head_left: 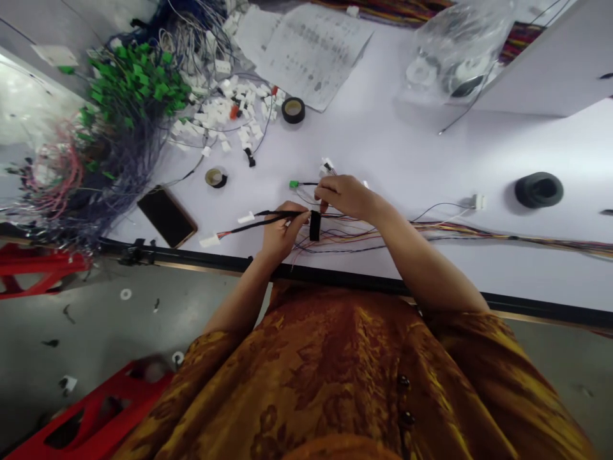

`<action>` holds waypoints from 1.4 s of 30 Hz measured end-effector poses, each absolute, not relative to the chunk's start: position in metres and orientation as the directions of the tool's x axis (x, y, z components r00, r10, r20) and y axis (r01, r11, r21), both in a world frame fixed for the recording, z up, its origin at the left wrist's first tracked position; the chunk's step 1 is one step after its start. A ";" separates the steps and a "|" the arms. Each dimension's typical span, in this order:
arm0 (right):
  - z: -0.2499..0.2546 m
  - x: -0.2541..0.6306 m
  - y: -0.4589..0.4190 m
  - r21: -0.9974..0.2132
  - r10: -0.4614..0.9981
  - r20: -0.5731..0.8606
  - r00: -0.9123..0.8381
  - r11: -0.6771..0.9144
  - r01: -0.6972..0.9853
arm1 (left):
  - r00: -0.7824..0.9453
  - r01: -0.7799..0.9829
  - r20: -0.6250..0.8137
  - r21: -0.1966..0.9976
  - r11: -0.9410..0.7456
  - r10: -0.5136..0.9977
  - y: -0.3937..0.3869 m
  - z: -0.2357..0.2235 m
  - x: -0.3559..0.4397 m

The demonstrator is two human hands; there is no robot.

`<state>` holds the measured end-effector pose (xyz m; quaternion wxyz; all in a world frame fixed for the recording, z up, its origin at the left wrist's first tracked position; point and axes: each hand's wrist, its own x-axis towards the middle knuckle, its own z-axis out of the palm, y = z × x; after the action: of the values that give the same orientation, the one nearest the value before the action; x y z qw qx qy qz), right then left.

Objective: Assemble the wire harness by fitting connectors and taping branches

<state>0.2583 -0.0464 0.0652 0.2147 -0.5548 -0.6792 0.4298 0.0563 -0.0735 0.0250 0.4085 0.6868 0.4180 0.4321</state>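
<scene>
My left hand (281,235) is closed around the wire harness (447,228), near where its branches split. Two black-sleeved branches stick out to the left of this hand, ending in white connectors (209,241). A short strip of black tape (315,226) hangs from the bundle beside my left thumb. Just above the strip, my right hand (348,197) has its fingers pinched together at the wires; what lies between the fingertips is hidden. A green connector (294,184) on a dark lead and a small white connector (327,166) lie by the right hand.
Black tape rolls (293,110) (216,178) and a phone (167,216) lie leftward. Piled green connectors (138,80), white connectors (225,115) and printed sheets (306,51) sit behind. A black ring-shaped piece (539,190) stands right; a plastic bag (454,54) lies back right.
</scene>
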 end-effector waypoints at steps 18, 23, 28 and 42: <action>0.071 0.264 -0.021 -0.664 0.998 0.017 -0.058 0.054 0.745 | 0.332 0.298 0.368 0.833 -0.467 0.869 -0.065 0.034 0.057; 0.119 0.268 -0.049 -0.480 0.953 0.277 -0.125 0.250 0.841 | 0.333 0.264 0.382 0.840 -0.474 0.862 -0.059 0.029 0.058; 0.109 0.271 -0.036 -0.662 0.945 -0.072 -0.319 0.194 0.724 | 0.388 0.272 0.433 0.790 -0.550 0.814 -0.057 0.033 0.058; 0.083 0.240 0.002 -0.683 0.585 -0.700 -0.410 -0.378 0.625 | 0.349 0.331 0.512 0.717 -0.614 0.785 -0.061 0.027 0.057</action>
<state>0.2402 0.0022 0.0833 -0.0158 -0.5429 -0.5573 0.6281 0.0573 -0.0612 0.0267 0.2554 0.7805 0.3575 0.4448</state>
